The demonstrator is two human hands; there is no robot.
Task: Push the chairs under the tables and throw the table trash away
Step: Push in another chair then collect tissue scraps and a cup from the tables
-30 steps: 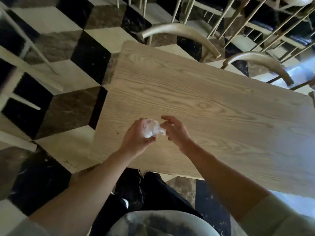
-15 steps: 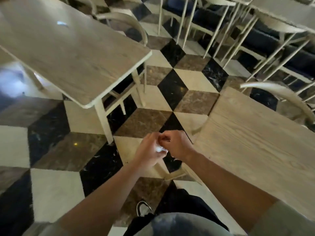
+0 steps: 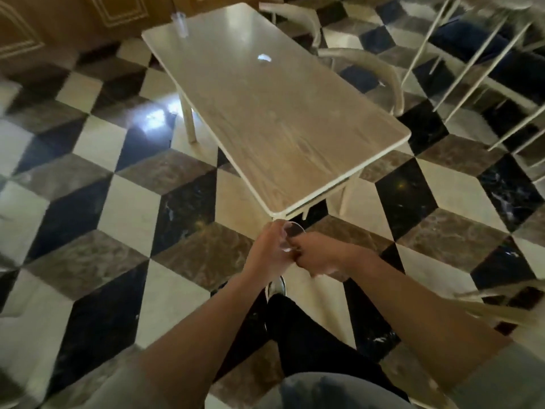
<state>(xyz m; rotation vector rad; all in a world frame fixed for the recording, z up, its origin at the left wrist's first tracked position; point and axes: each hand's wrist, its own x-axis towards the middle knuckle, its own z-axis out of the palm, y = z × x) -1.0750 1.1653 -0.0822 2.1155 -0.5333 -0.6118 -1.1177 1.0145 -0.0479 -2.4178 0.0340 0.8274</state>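
Mid trash run — left hand (image 3: pixel 267 255) and right hand (image 3: pixel 317 258) clutching clear plastic scrap (image 3: pixel 288 236); next, collecting litter (image 3: pixel 263 58) from table (image 3: pixel 295 137) ahead.

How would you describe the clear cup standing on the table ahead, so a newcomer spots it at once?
Start at the long pale wooden table that runs away from the person over the chequered floor. Follow it to its far left corner, by the brown panelled wall: the clear plastic cup stands upright there. The only other trash on the table is a small crumpled clear piece lying mid-table.
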